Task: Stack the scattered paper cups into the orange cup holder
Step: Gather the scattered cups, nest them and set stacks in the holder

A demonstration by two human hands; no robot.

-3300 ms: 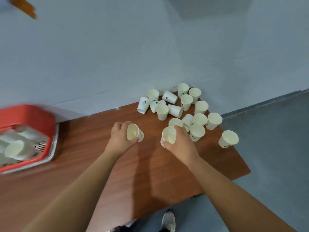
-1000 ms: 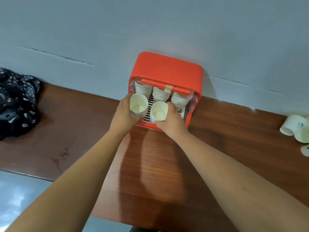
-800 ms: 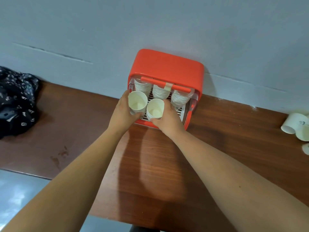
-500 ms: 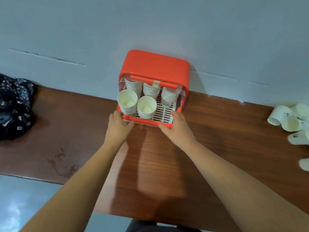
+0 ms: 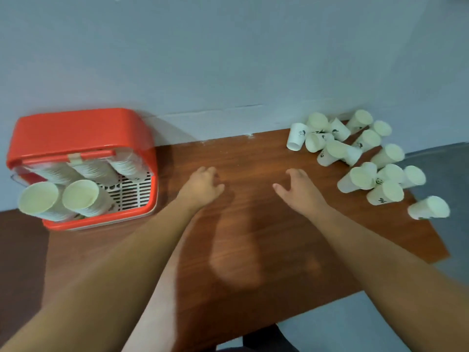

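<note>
A grey wall is running behind the brown wooden table, and grey floor is showing past the table's right end. The orange cup holder is sitting at the left against the wall, well apart from the scattered paper cups. These are crowding the far right corner, touching and leaning on one another, the nearer ones screening those by the wall. One lone cup is sitting apart at the right edge.

Five stacks are resting in the holder: three at the back and two front stacks nearer the person. The loose cups are numbering about sixteen, though blur is making that count unsure.

Both hands are empty with fingers relaxed. The left hand and the right hand are hovering over the table between holder and cups. Half a second ago both were touching the holder's front rim; now they are well off it, and the camera is facing further right.
</note>
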